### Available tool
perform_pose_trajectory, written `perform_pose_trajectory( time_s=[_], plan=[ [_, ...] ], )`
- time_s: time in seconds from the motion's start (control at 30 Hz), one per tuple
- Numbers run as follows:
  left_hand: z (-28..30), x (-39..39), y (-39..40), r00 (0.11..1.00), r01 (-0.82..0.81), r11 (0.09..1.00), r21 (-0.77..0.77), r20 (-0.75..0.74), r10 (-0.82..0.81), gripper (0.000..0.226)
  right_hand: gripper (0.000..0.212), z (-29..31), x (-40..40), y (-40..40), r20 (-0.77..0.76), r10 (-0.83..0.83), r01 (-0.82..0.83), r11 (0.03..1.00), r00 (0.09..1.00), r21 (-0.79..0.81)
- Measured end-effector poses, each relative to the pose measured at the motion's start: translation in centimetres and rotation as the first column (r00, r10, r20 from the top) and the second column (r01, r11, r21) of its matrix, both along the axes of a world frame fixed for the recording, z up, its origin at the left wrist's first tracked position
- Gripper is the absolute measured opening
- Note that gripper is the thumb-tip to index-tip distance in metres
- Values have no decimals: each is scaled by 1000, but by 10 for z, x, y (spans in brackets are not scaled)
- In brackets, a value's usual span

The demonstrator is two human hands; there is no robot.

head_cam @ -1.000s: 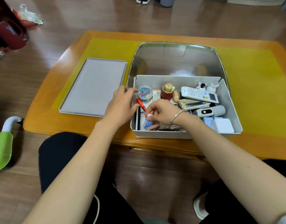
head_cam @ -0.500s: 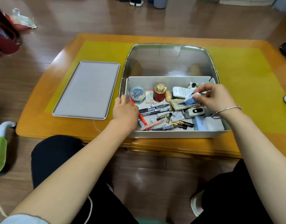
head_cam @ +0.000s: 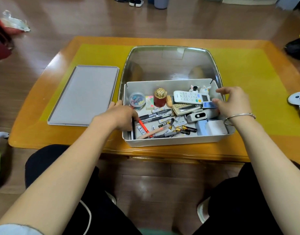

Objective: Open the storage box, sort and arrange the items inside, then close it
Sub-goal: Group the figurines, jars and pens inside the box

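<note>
The open white storage box [head_cam: 171,141] stands near the table's front edge. Its flat grey lid [head_cam: 85,95] lies to the left. Inside are a white remote [head_cam: 190,97], a red jar with a gold cap [head_cam: 160,99], a round clear tub of clips [head_cam: 137,100], an orange pen [head_cam: 143,126], loose markers, batteries and white blocks [head_cam: 212,128]. My left hand [head_cam: 118,116] grips the box's left wall, fingers curled inside beside the orange pen. My right hand [head_cam: 234,102] pinches a small blue and white packet [head_cam: 208,104] over the box's right side.
A clear domed cover [head_cam: 169,65] lies just behind the box on the yellow mat [head_cam: 247,73]. A white game controller [head_cam: 298,99] sits at the table's right edge. My knees are under the front edge. Shoes and bags stand on the floor beyond.
My right hand lifted the blue packet from the box's front left and carried it to the right side. My left hand settled onto the left wall.
</note>
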State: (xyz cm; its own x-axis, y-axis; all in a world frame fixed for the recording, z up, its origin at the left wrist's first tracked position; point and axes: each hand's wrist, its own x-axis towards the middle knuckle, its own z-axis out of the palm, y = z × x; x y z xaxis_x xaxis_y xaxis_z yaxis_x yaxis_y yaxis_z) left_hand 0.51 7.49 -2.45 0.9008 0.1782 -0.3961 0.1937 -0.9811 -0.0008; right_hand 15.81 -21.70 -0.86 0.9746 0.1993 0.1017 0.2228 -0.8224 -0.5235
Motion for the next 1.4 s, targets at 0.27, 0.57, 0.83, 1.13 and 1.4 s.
perform_pose_trajectory(
  time_s=[0.27, 0.57, 0.83, 1.13, 1.4],
  plan=[
    [2, 0, -7, 994, 41, 997, 67, 95, -47, 25, 15, -10, -41, 41, 142, 261, -272, 960, 955, 65],
    [9, -2, 2, 969, 133, 987, 88, 198, -148, 19, 10, -26, -81, 107, -219, 591, -552, 806, 777, 215],
    [36, 4, 0, 874, 140, 921, -365, 482, 58, 15, 63, -17, -82, 109, -95, 617, -621, 784, 781, -11],
    [26, 31, -50, 836, 152, 764, -627, 494, 239, 39, 45, -3, -44, 51, 184, 456, -409, 879, 871, -246],
    [-1, 21, -34, 951, 65, 912, -406, 303, 67, 36, 47, -10, -1, 15, 188, 88, -7, 918, 978, -396]
  ],
)
